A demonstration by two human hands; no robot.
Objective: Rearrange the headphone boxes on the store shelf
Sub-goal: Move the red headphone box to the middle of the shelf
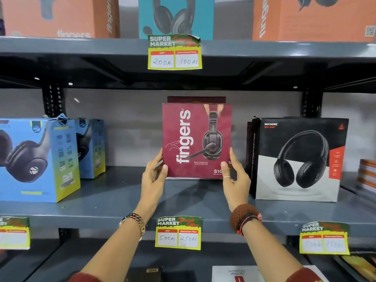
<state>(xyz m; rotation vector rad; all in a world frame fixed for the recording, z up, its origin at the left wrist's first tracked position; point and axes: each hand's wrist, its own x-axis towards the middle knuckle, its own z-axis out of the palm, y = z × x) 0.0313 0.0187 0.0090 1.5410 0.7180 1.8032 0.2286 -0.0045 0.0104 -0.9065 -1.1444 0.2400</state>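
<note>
A maroon "fingers" headphone box (196, 139) stands upright at the middle of the grey middle shelf (114, 198). My left hand (153, 178) grips its lower left edge and my right hand (236, 176) grips its lower right corner. Another maroon box (196, 99) shows just behind it, mostly hidden. To the left stand two blue headphone boxes, the near one (38, 159) and a smaller-looking one (91, 147) behind it. On the right stands a black and white Rockerz box (297, 159).
The upper shelf holds an orange box (59, 16), a teal box (176, 17) and another orange box (313, 18). Yellow price tags (178, 233) hang on the shelf edges. More boxes lie on the lower shelf (234, 273). Bare shelf lies either side of the maroon box.
</note>
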